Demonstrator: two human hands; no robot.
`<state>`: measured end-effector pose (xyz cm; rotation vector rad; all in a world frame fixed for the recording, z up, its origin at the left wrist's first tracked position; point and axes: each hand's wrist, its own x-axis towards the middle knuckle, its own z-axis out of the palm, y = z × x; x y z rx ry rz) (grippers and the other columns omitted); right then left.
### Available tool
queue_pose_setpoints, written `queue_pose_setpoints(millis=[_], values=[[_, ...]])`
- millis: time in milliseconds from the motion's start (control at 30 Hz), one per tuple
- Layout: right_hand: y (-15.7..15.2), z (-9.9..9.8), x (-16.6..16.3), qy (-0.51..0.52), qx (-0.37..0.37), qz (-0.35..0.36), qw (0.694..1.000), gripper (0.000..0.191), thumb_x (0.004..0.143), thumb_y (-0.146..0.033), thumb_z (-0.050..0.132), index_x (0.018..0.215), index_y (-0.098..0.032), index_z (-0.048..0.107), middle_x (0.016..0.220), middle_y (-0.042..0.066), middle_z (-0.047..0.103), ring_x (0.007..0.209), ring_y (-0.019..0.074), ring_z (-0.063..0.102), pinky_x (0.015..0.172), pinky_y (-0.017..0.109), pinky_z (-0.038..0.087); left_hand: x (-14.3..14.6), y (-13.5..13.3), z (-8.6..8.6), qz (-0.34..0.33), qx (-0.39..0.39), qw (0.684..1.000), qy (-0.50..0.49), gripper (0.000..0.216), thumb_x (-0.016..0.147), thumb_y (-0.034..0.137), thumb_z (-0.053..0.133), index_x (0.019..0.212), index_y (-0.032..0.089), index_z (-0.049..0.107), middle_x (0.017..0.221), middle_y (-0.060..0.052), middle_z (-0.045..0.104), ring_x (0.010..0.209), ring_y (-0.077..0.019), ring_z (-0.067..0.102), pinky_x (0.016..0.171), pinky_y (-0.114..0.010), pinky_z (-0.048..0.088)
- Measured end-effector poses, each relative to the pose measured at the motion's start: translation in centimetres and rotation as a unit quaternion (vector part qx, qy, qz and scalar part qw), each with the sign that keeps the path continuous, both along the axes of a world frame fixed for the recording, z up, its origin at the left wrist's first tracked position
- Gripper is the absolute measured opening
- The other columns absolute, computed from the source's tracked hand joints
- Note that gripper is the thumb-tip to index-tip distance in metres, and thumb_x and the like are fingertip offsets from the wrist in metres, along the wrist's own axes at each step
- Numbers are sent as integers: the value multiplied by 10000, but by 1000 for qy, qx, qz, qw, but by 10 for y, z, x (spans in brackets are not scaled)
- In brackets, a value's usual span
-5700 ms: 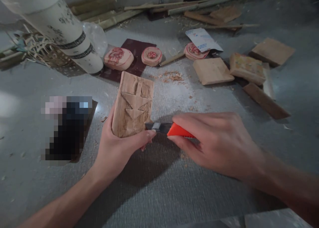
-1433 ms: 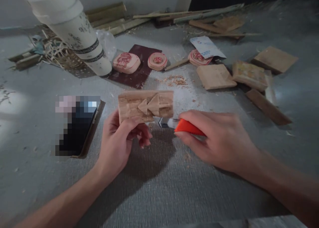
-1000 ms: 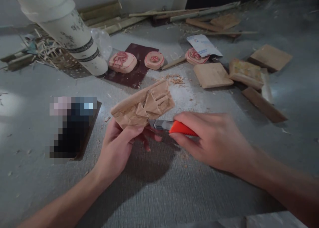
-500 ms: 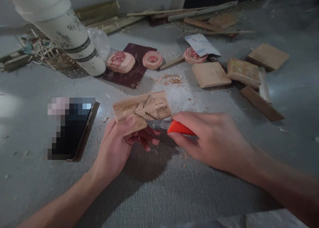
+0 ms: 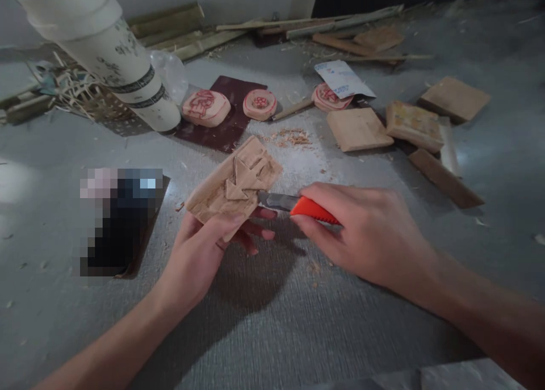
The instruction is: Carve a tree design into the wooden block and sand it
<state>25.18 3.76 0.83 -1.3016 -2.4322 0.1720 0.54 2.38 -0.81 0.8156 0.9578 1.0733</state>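
Observation:
My left hand (image 5: 208,237) grips a carved wooden block (image 5: 213,194) between thumb and fingers, holding it tilted above the grey table. A raised tree-like shape of stacked triangles stands out on the block's upper face. In my right hand (image 5: 353,225) is a utility knife (image 5: 315,209) with an orange handle, thumb and forefinger closed round it. Its metal blade points left, and the tip lies at the carving's lower right edge; whether it cuts into the wood I cannot tell.
A phone (image 5: 123,225), partly pixelated, lies left. Behind are a tall patterned cup (image 5: 123,66), round carved pieces with red lines (image 5: 206,107), a dark red sheet (image 5: 221,137) and wood shavings (image 5: 292,137). Several wooden blocks (image 5: 360,129) lie right; bamboo strips (image 5: 213,43) line the back.
The wooden block has turned counterclockwise in my left hand, its far end now pointing up and right. The knife has shifted slightly up, its tip now nearer the carved shape.

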Motion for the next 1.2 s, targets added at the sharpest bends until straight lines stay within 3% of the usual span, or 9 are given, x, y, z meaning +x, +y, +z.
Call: queue_pose_setpoints(millis=[267,467,667,933,1200], values=[[-4,0,-2,11,-21,22,999,235,1116,-361,583,927,-231,638,752,-26,695,612,155,570,595,326,305,1,-1,-2,33,5,999,10,146,960,233,767,1074,193,849,927,-49,845,738,-229,841,544,-237,581],[-4,-1,-3,30,-29,48,998,194,1119,-336,599,968,-231,660,785,-21,712,619,148,593,596,326,324,3,-3,-2,36,7,999,36,176,941,273,787,1105,215,809,995,-30,800,714,-194,788,543,-257,562],[-4,1,-1,40,-42,41,997,214,1125,-353,599,962,-231,664,785,-26,703,631,151,584,598,330,334,3,-6,1,18,-10,999,40,104,961,291,730,903,206,746,751,0,681,633,-135,619,535,-231,478],[-5,4,-3,28,-14,25,999,200,1119,-354,614,973,-237,684,802,-26,734,634,153,582,587,337,314,6,-5,7,70,-40,995,54,192,844,254,753,759,214,586,698,41,473,580,-98,442,509,-233,344],[-11,7,-3,13,12,10,1000,215,1115,-350,602,949,-239,683,791,-25,733,620,150,574,572,336,302,10,-5,12,103,-37,992,58,143,801,223,779,907,232,683,740,37,533,566,-95,427,513,-237,352]])
